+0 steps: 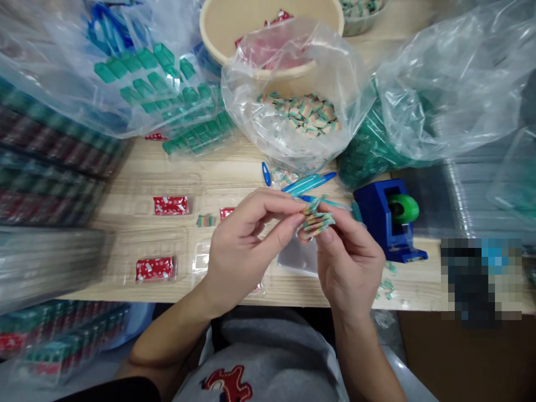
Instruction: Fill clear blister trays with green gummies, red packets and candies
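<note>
Between my two hands is a small stack of striped, multicoloured pieces (318, 223), held above the front of the table. My left hand (255, 240) pinches its left side with thumb and forefinger. The fingers of my right hand (349, 254) close on its right side. Beneath the hands lies a clear plastic tray (297, 257), partly hidden. Left of them, red patterned packets (171, 205) sit in clear trays, and a small striped bundle (206, 220) rests nearby.
Behind the hands are blue pens (307, 183) and an open plastic bag (251, 123) of striped pieces. A blue tape dispenser (379, 223) stands right. Green containers (201, 134) lie back left, a beige bowl (207, 33) at the back. Blurred stacked packs (50, 139) line the left.
</note>
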Tool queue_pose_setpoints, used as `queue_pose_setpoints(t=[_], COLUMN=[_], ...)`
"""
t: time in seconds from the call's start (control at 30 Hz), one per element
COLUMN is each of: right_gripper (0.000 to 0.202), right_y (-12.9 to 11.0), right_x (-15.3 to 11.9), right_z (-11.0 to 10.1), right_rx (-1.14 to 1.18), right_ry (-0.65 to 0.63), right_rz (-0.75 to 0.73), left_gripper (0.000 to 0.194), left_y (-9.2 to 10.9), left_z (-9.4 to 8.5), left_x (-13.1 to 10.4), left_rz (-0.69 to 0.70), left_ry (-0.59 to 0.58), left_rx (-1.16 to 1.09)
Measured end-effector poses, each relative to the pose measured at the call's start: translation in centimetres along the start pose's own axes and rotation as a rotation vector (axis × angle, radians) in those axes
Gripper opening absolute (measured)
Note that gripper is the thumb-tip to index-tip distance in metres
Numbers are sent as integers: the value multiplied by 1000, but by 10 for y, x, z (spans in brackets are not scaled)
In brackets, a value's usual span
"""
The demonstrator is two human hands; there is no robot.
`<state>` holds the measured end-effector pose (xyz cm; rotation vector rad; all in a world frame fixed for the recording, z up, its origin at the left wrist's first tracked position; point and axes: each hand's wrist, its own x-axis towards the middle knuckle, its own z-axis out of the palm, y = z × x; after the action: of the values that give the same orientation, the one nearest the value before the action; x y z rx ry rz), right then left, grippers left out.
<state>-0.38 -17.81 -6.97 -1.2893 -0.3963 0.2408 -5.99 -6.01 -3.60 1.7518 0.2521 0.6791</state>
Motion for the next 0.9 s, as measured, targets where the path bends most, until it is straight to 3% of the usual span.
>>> queue_pose_setpoints(t=[0.13,0.5,0.9], right_gripper=[25,26,28], right_y=[1,4,3], right_x=[-2,1,3], right_z=[3,-3,-4], right_rx=[-123,-11,-36], right_ry=[67,-91,-181], right_rz=[-36,116,114], left_gripper=[12,8,10], left_y=[0,2,6], left_z=[-1,-9,-15], left_x=[-1,-4,-5], left_rz=[-35,-75,-62], left_ry=[-45,-112,-128], left_rx=[-11,-22,8])
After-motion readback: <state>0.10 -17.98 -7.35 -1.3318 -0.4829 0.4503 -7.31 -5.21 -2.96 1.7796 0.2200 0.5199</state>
